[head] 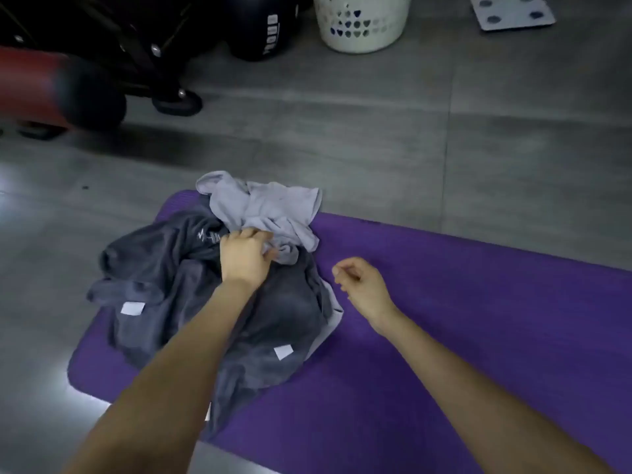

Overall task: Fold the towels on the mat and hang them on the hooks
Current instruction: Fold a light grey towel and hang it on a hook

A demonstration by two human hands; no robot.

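At far left we see blurred red and black gym equipment (61, 94) standing on the grey tiled floor (376, 138). Nearer us, the left end of the purple mat (478, 319) carries a crumpled pile of towels. The dark grey towel (164, 278) sprawls over the mat's left corner, spilling slightly onto the floor, with two white tags showing on it. Our left hand (244, 256) rests on top of the pile, its fingers curled and pinching a fold of the light grey towel (266, 208), which lies bunched at the far edge of the mat, partly over the dark one. Moving right, our right hand (362, 285) hovers just above the bare mat beside the pile, touching no cloth, its fingers loosely curled inward with thumb near the forefinger, holding nothing. Beyond, at the top, a white perforated laundry basket (362, 22) stands on the floor, and further right lies a white bathroom scale (511, 12).
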